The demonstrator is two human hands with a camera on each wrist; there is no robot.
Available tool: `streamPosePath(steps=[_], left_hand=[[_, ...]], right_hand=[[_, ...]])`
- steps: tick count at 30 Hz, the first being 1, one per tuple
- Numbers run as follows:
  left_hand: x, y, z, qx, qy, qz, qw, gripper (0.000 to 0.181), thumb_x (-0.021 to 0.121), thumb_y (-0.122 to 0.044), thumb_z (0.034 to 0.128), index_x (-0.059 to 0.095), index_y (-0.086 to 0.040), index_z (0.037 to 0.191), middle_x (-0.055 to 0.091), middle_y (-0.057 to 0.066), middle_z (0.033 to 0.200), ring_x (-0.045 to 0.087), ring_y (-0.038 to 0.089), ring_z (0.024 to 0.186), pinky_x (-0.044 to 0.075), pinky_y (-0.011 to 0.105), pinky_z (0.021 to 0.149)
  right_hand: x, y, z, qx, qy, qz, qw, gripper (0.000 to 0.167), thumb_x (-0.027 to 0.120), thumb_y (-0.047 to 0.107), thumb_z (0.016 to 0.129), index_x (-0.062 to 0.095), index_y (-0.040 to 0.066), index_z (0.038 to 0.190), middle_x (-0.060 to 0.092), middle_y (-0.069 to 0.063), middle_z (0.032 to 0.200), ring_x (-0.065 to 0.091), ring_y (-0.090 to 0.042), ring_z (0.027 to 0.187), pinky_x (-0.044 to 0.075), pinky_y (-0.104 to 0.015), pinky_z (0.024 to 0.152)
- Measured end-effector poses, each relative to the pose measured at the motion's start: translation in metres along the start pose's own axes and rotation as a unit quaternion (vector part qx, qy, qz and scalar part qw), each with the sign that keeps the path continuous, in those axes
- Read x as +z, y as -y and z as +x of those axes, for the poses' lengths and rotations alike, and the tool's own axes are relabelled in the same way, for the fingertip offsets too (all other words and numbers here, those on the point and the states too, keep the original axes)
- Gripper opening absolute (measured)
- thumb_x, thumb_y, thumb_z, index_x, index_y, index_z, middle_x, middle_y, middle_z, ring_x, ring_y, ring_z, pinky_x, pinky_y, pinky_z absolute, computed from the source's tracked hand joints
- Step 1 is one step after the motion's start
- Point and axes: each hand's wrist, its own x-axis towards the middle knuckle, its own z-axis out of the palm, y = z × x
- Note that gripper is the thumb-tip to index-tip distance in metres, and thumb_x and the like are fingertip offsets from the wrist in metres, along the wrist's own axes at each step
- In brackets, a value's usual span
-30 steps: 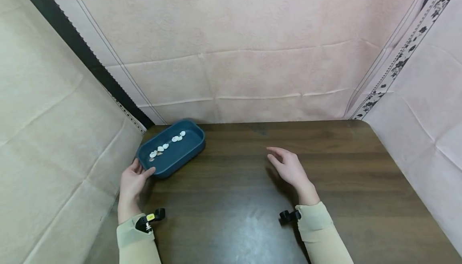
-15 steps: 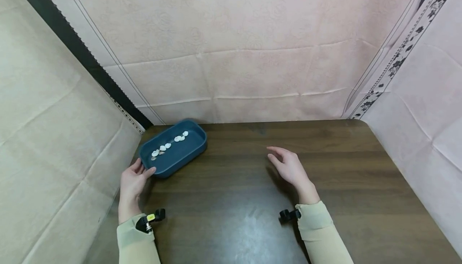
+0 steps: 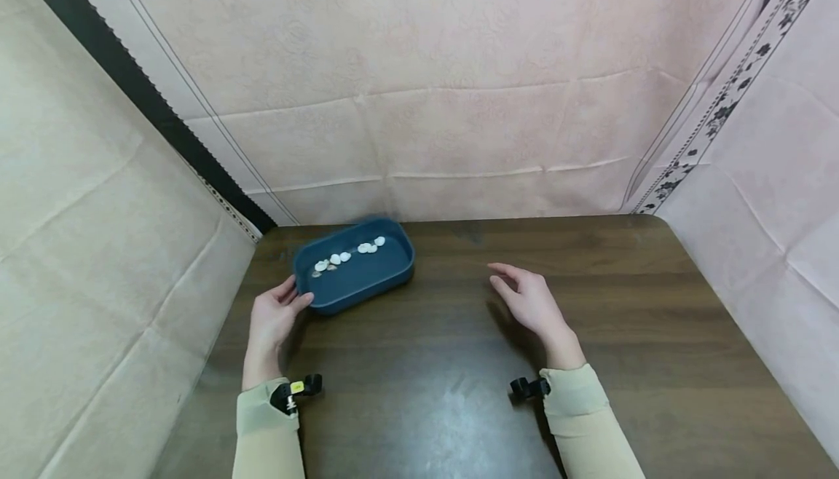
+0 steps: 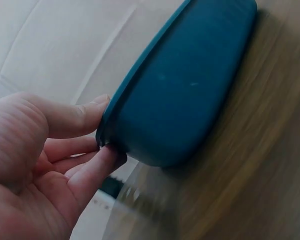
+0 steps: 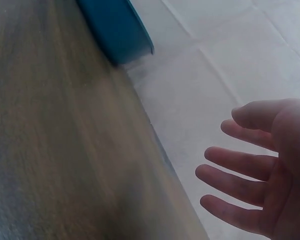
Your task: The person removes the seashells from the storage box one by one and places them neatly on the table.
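A dark blue oblong tray [image 3: 357,282] lies on the wooden table near its back edge, left of the middle. Several small white, roundish flat pieces [image 3: 336,258] sit in it in a loose row; their kind is too small to tell. My left hand [image 3: 272,317] grips the tray's near left end, thumb at the rim and fingers against the outer wall, as the left wrist view shows with the tray wall [image 4: 175,95] close up. My right hand [image 3: 532,304] hovers to the right of the tray, fingers spread and relaxed, holding nothing [image 5: 240,170].
The brown wooden table [image 3: 446,392] is closed in by pale cloth walls at the back [image 3: 459,137], left and right. A black strip [image 3: 151,100] runs down the back left corner. Black wrist mounts sit on both sleeves.
My left hand has slid the tray to the right along the back of the table, with the white pieces in it, turning it slightly. The right hand has barely moved.
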Motion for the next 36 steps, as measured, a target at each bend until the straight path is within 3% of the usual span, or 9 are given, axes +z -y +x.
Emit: streamPosePath(steps=[12, 18, 25, 31, 36], left_hand=[[0.052, -0.018, 0.012, 0.046, 0.050, -0.010, 0.9976, 0.054, 0.074, -0.012, 0.1034, 0.057, -0.002, 0.153, 0.056, 0.022, 0.154, 0.056, 0.033, 0.141, 0.048, 0.045, 0.113], [0.072, -0.025, 0.014, 0.068, 0.078, -0.011, 0.9945, 0.053, 0.071, -0.011, 0.1044, 0.056, -0.001, 0.154, 0.056, 0.023, 0.154, 0.056, 0.034, 0.142, 0.047, 0.048, 0.115], [0.081, -0.027, 0.011, 0.079, 0.133, -0.016, 0.9879, 0.066, 0.073, -0.011, 0.1029, 0.044, -0.002, 0.162, 0.048, 0.022, 0.162, 0.050, 0.036, 0.147, 0.045, 0.048, 0.115], [0.088, -0.027, 0.009, 0.073, 0.131, -0.038, 0.9880, 0.069, 0.074, -0.008, 0.1017, 0.043, -0.002, 0.162, 0.044, 0.020, 0.165, 0.047, 0.036, 0.149, 0.044, 0.047, 0.116], [0.089, -0.026, 0.009, 0.077, 0.125, -0.039, 0.9884, 0.069, 0.075, -0.008, 0.1010, 0.044, -0.002, 0.162, 0.045, 0.019, 0.165, 0.047, 0.036, 0.150, 0.043, 0.047, 0.117]], right_hand=[[-0.003, 0.002, 0.000, 0.000, 0.002, 0.010, 0.9999, 0.041, 0.062, 0.032, 0.111, 0.066, 0.012, 0.147, 0.067, -0.010, 0.144, 0.066, -0.029, 0.128, 0.052, -0.055, 0.110], [-0.004, 0.002, 0.001, 0.003, 0.001, 0.009, 1.0000, 0.042, 0.061, 0.035, 0.111, 0.065, 0.013, 0.148, 0.067, -0.010, 0.144, 0.066, -0.029, 0.129, 0.052, -0.055, 0.109], [-0.002, 0.009, 0.001, 0.005, 0.003, 0.011, 0.9999, 0.042, 0.061, 0.034, 0.111, 0.065, 0.014, 0.148, 0.068, -0.008, 0.144, 0.066, -0.029, 0.128, 0.053, -0.054, 0.109], [0.005, 0.021, 0.007, -0.009, -0.015, 0.032, 0.9993, 0.039, 0.062, 0.034, 0.111, 0.069, 0.015, 0.144, 0.070, -0.006, 0.140, 0.068, -0.026, 0.124, 0.056, -0.051, 0.105], [0.021, 0.033, 0.024, -0.034, -0.037, 0.069, 0.9964, 0.031, 0.065, 0.027, 0.110, 0.073, 0.015, 0.137, 0.074, -0.004, 0.132, 0.070, -0.023, 0.114, 0.060, -0.047, 0.100]])
